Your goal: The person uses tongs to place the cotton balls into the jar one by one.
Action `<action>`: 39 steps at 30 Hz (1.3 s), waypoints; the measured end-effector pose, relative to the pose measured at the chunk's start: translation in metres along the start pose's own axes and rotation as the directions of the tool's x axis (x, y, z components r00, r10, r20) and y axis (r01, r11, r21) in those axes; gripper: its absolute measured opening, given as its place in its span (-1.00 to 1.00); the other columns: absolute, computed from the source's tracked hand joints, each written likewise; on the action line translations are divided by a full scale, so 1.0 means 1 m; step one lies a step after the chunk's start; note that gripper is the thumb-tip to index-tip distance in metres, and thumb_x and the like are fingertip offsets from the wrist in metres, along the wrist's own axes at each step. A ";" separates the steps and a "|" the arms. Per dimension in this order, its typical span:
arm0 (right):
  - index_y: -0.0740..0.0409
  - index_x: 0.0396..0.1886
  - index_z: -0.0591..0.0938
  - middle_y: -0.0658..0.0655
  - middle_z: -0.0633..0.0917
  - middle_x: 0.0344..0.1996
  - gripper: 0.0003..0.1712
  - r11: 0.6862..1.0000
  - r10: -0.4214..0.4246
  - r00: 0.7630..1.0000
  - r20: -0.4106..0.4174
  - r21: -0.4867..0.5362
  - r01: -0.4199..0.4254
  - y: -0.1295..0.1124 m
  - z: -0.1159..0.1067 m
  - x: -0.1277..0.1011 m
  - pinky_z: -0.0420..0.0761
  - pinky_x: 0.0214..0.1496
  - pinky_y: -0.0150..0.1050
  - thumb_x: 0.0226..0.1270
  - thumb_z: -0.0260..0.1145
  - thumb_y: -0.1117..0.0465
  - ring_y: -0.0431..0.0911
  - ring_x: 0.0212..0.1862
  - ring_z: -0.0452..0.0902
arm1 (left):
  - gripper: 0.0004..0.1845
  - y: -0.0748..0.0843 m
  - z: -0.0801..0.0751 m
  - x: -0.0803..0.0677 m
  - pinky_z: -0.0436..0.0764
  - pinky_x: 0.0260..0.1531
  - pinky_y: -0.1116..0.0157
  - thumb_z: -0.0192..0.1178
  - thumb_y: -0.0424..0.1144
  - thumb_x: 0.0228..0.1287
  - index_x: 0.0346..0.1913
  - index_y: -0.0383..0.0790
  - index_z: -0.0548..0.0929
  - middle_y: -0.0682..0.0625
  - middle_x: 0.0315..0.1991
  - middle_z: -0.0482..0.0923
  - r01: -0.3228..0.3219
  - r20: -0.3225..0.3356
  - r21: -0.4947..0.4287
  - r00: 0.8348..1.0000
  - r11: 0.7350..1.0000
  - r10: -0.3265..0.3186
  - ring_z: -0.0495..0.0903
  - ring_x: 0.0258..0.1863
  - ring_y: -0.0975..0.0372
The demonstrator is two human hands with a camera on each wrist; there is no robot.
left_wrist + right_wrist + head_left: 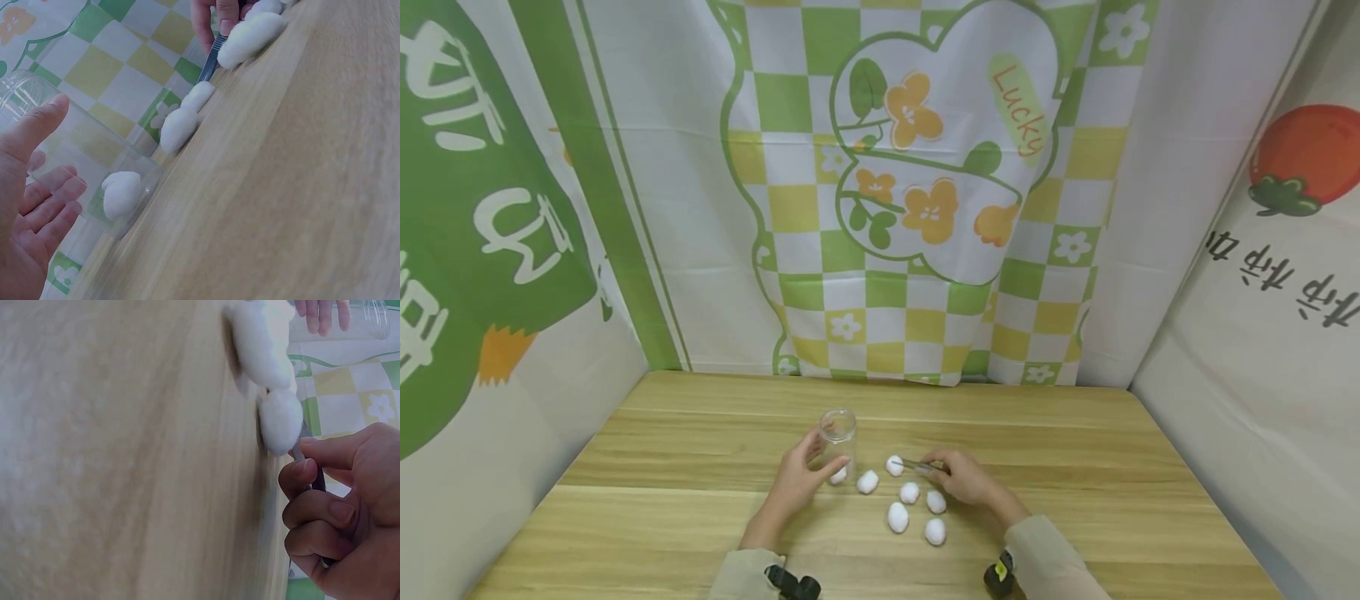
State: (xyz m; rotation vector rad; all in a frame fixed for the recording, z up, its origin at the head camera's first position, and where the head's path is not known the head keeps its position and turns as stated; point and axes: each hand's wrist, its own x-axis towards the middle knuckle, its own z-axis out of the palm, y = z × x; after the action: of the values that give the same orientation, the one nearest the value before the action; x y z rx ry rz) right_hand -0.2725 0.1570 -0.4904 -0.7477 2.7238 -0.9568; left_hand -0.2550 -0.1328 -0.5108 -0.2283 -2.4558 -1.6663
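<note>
A clear jar (838,427) stands upright on the table with its mouth up and one cotton ball (122,195) at the bottom. My left hand (799,473) holds it from the left, thumb on the near side and fingers round the far side. Tweezers (925,466) are gripped in my right hand (966,477), with its fingers curled round them in the right wrist view. Their tips reach a cotton ball (895,465) on the table right of the jar; whether they pinch it I cannot tell. Another cotton ball (867,482) lies between that one and the jar.
Several more cotton balls, such as the nearest one (936,532), lie on the wooden table (700,467) in front of the right hand. A checkered cloth (887,325) hangs behind the table's far edge. Printed cloths hang at both sides.
</note>
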 end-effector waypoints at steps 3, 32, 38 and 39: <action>0.27 0.02 0.62 0.08 0.60 -0.49 -0.73 1.000 0.016 1.000 0.002 -0.005 -0.016 -0.001 0.001 0.000 0.31 -0.53 -0.48 0.39 0.16 0.32 -0.26 -0.52 0.31 | -0.28 0.000 0.000 -0.001 0.49 0.31 -0.06 0.37 -0.15 0.15 0.36 -0.24 0.37 -0.33 0.35 0.38 -0.004 0.000 0.001 1.000 1.000 0.004 0.47 0.26 -0.21; 0.10 0.06 0.63 0.16 0.71 -0.05 -0.71 0.995 0.012 0.998 -0.056 -0.093 -0.017 -0.002 0.001 -0.004 0.41 -0.29 -0.36 0.40 0.15 0.30 -0.19 -0.26 0.44 | -0.29 0.001 -0.001 -0.001 0.45 0.35 -0.07 0.36 -0.12 0.17 0.37 -0.16 0.36 -0.29 0.38 0.34 0.025 0.010 -0.022 1.000 0.999 -0.025 0.43 0.30 -0.21; 0.12 0.07 0.62 0.12 0.71 -0.17 -0.71 0.996 0.001 0.998 -0.068 -0.094 -0.007 -0.003 0.000 -0.005 0.37 -0.36 -0.39 0.40 0.16 0.30 -0.20 -0.33 0.40 | -0.28 0.003 -0.001 0.000 0.44 0.36 -0.06 0.36 -0.11 0.17 0.38 -0.19 0.35 -0.30 0.38 0.33 0.035 0.019 -0.014 0.999 0.999 -0.035 0.41 0.32 -0.21; 0.12 0.07 0.62 0.11 0.71 -0.18 -0.71 0.996 0.000 0.998 -0.071 -0.092 -0.007 -0.003 0.000 -0.006 0.36 -0.37 -0.40 0.40 0.16 0.29 -0.21 -0.34 0.39 | -0.27 0.003 -0.001 0.001 0.43 0.36 -0.06 0.36 -0.11 0.17 0.38 -0.20 0.35 -0.31 0.38 0.33 0.038 0.022 -0.010 0.999 0.999 -0.038 0.41 0.32 -0.21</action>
State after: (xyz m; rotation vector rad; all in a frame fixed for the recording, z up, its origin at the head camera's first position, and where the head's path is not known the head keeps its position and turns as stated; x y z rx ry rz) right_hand -0.2665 0.1581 -0.4882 -0.7380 2.8465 -0.8778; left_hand -0.2548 -0.1329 -0.5076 -0.2036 -2.4824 -1.7015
